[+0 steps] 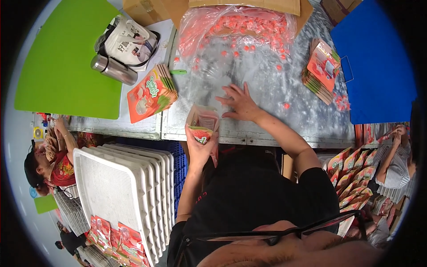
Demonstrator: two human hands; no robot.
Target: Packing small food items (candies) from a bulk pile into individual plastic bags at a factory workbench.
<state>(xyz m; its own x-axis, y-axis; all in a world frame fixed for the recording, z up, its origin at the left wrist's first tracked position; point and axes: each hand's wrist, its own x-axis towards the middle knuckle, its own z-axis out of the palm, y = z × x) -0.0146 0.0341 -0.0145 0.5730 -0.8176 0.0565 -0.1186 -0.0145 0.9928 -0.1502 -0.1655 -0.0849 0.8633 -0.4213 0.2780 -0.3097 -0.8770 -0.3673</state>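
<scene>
My left hand [199, 149] is wrapped round a red-and-green pouch [201, 133] at the table's near edge. The pouch stands roughly upright with its mouth spread apart. To its right, my right hand [242, 105] hovers over or rests on the metal tabletop [267, 127], fingers spread and nothing in them. Beyond the hands, small red-wrapped pieces [253, 24] spill from a clear plastic bag [191, 40] in a cardboard box [249, 3]. A few loose ones lie nearer, including one red piece [286, 106] right of my right hand.
Flat pouches are stacked at left [151, 95] and right [322, 66]. A steel flask [113, 70], cloth bag [131, 42] and green-handled tool [179, 71] lie at left. Green [66, 62] and blue [378, 62] boards flank the table. White trays [106, 178] stand below; other people work at both sides.
</scene>
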